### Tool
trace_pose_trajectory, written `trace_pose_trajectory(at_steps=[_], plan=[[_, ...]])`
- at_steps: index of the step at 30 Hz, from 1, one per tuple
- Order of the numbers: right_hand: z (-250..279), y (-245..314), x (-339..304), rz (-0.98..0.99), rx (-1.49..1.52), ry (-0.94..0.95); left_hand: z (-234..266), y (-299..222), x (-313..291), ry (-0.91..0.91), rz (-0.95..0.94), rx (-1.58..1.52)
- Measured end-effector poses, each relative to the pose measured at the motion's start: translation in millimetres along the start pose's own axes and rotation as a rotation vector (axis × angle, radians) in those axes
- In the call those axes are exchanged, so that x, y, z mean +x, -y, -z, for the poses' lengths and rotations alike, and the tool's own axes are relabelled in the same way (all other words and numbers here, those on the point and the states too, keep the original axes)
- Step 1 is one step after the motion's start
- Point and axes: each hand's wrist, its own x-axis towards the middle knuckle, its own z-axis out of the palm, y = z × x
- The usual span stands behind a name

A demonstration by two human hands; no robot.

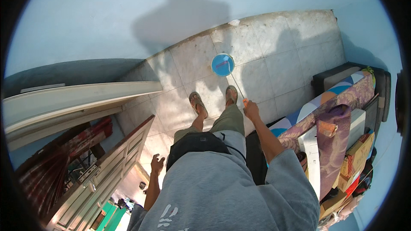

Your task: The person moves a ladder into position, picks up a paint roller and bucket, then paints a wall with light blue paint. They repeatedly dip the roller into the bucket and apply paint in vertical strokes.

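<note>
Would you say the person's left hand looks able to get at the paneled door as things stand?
Probably yes: the left hand appears empty, the paneled door stands close on that side, and nothing visible blocks the way, though depth is hard to judge.

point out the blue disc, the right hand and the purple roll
Blue disc [222, 65], head view: middle of its face.
Right hand [251, 110], head view: back of the hand.
Purple roll [334, 154], head view: middle of its length.
</note>
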Motion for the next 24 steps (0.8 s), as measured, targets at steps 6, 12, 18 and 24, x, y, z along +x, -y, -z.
trace_pose_trajectory(at_steps=[6, 12, 18, 24], plan=[[-7.2, 10.3, 22.0, -0.007, 0.026, 0.016, -3.4, 11.8, -0.5, 0.027, -0.017, 0.0], [-9.7, 19.2, 30.7, -0.032, -0.013, 0.0, -1.8, 26.9, 4.0, 0.058, 0.06, -0.033], [-27.2, 12.6, 47.5, -0.053, 0.055, -0.03, 5.2, 16.8, -1.7, 0.057, 0.02, 0.014], [-39.2, 10.9, 62.3, -0.08, 0.058, -0.028, 2.8, 30.9, 7.6, 0.057, 0.112, -0.036]])
